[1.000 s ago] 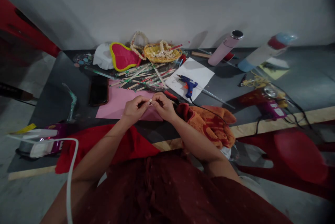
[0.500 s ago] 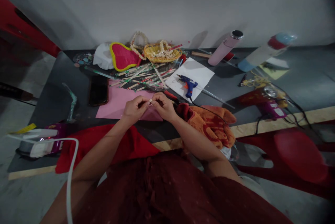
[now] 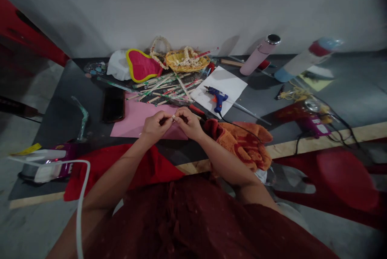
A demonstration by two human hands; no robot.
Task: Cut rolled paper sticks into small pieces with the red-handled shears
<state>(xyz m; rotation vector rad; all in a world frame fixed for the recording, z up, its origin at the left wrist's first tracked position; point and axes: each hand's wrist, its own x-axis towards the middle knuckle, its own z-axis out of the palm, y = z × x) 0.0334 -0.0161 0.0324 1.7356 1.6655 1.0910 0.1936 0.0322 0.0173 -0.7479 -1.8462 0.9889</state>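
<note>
My left hand (image 3: pixel 155 125) and my right hand (image 3: pixel 189 124) meet over a pink sheet (image 3: pixel 130 124), thumbs and forefingers pinched together. Between the fingertips is a small whitish piece (image 3: pixel 173 118), too small to name, gripped from both sides. Just behind the hands lies a tool with red-and-black handles (image 3: pixel 196 109), partly covered by my right hand. Beyond the pink sheet, many thin sticks (image 3: pixel 157 85) with green and red parts are heaped. A blue glue gun (image 3: pixel 218 98) rests on a white sheet (image 3: pixel 231 79) to the right.
A yellow basket (image 3: pixel 172 65) holds pale beaded strings. A phone (image 3: pixel 113 105) lies left of the pink sheet. A pink flask (image 3: pixel 256 57) and a bottle (image 3: pixel 302 62) stand at the back right. An orange towel (image 3: pixel 244 142) and red cloth (image 3: pixel 111 162) lie along the front edge.
Both hands stay in nearly the same place, with the fingertips still together. The small whitish piece looks slightly turned between them. Nothing else has visibly moved.
</note>
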